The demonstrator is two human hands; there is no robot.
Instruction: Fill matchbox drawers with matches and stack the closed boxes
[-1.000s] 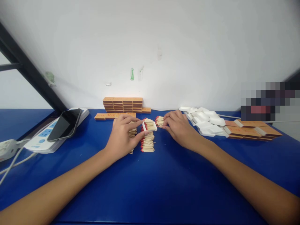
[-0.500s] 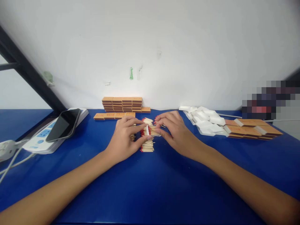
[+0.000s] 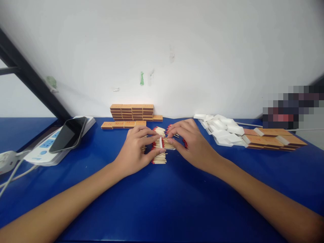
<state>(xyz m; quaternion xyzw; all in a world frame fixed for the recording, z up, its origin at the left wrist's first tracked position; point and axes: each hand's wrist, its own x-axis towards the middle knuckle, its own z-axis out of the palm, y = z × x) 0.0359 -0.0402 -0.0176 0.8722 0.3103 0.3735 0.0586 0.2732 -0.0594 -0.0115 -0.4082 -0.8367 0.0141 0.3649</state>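
Observation:
Between my hands is a small white tray (image 3: 160, 143) with red-tipped matches in it. My left hand (image 3: 138, 148) pinches the tray's left end between thumb and fingers. My right hand (image 3: 188, 145) has its thumb and fingertips at the matches on the tray's right side; its exact hold on them is too small to tell. Beneath and around the tray lies a pile of matches (image 3: 159, 158) on the blue table (image 3: 162, 202). More matches (image 3: 185, 144) show partly behind my right hand, and others lie just beyond it.
Stacked orange matchboxes (image 3: 131, 113) stand by the wall, with a row of boxes (image 3: 124, 125) before them. White trays (image 3: 222, 130) are heaped at the right, beside orange sleeves (image 3: 273, 140). A phone (image 3: 69, 134) rests on a power strip (image 3: 40, 150) at the left.
The white tray has shifted slightly right and looks more upright. My right hand has moved slightly, and red match heads now show beside its thumb.

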